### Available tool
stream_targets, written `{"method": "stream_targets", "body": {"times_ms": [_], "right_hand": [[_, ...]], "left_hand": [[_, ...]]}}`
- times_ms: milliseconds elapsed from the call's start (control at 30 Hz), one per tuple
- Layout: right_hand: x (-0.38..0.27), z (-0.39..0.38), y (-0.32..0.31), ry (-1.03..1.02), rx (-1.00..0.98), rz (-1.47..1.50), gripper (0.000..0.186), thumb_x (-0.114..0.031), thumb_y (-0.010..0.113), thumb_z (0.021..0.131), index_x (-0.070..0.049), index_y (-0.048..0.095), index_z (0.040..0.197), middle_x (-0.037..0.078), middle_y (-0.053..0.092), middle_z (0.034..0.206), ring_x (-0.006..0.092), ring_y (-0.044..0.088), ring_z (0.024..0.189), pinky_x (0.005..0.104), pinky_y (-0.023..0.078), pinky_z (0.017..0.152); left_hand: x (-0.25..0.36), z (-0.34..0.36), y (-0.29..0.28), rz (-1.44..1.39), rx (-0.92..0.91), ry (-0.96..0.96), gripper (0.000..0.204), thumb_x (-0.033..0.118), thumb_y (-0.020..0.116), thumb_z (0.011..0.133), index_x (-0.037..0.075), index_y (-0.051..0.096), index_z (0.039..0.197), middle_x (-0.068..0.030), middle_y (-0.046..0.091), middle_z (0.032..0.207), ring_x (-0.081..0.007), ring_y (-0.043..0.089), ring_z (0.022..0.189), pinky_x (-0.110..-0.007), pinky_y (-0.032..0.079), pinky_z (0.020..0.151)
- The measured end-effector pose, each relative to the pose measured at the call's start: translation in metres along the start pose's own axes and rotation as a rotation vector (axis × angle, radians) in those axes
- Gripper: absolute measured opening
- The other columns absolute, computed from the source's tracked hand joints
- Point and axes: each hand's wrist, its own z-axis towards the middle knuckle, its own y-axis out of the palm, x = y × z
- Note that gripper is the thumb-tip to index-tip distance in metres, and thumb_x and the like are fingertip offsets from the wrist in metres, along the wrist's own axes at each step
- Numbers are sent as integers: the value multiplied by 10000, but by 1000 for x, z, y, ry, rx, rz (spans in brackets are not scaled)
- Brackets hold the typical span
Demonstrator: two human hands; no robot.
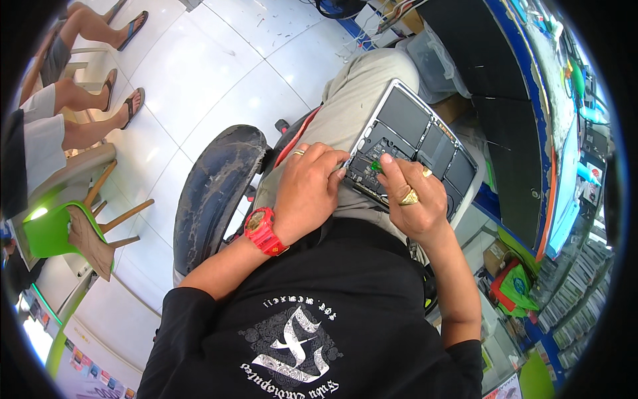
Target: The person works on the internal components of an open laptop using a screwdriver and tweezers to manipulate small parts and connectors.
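Observation:
An opened laptop [425, 149] lies tilted across my lap, its bottom cover off. Dark battery cells [403, 110], a circuit board and a silver rim show inside it. My left hand [309, 179], with a red watch on its wrist, is closed at the laptop's left edge, thumb and fingers pinching the rim. Over the circuit board, my right hand [415, 196] pinches a small green tool [376, 165]. Its tip points down at the board; the hand covers most of it, so its exact kind is hidden. Gold rings are on the right hand.
A worn black chair part [216, 193] stands at my left. The workbench edge [531, 120] with dark panels runs along my right, near a clear plastic bin [435, 63]. Other people's sandalled feet [133, 106] and a green chair [50, 233] are at far left.

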Motion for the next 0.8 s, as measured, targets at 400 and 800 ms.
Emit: {"method": "stream_targets", "body": {"times_ms": [400, 800], "right_hand": [[-1, 6, 7, 1, -32, 42, 593, 33, 780, 742, -11, 785, 1334, 98, 724, 1003, 225, 693, 739, 356, 555, 610], [-18, -21, -3, 220, 74, 116, 535, 87, 842, 887, 33, 639, 1379, 173, 798, 1007, 292, 781, 786, 343, 597, 654]], "left_hand": [[-2, -1, 0, -7, 7, 29, 324, -56, 777, 911, 24, 756, 1225, -153, 731, 1087, -389, 706, 1045, -474, 529, 989], [0, -2, 0, -16, -1, -35, 242, -10, 776, 956, 24, 769, 1196, -143, 742, 1135, -384, 708, 1079, -458, 557, 948]]}}
